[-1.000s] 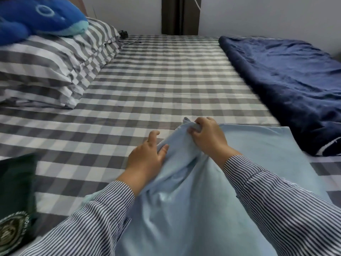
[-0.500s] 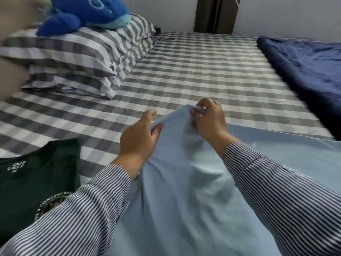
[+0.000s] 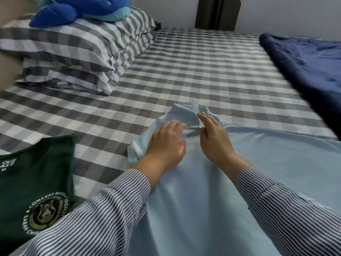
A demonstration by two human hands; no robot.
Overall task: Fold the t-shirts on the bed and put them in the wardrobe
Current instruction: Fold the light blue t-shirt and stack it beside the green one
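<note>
Since the earlier frames, both hands have been lowered from the raised fold of cloth towards the sheet, and a bunched sleeve has been brought out beyond the fingertips; more of the green shirt has come into view at the left.

The green t-shirt (image 3: 35, 183) is cut off by the left and lower edges and partly covered by the left sleeve (image 3: 96, 217); only parts of its white crest lettering can be read. The left hand (image 3: 167, 143) is laid on the light blue t-shirt (image 3: 276, 172) with its fingers curled over the crumpled sleeve; its fingertips are hidden in the folds, so a true pinch cannot be confirmed, though cloth appears to be gathered under it. By the right hand (image 3: 214, 137) a seam is pinched between thumb and bent fingers, the index finger being extended along the fabric. The shirt is spread on the checked bed sheet (image 3: 203, 71) beneath and around both hands, its bunched sleeve just beyond the fingers, its body running back under the forearms and out of frame at the bottom. It is seen as pale blue, plain and softly creased.

Farther off, a blue plush toy (image 3: 83, 10) rests on striped pillows (image 3: 77, 52), its top cut off, and a navy blanket (image 3: 310, 67) is cut off at the right.
</note>
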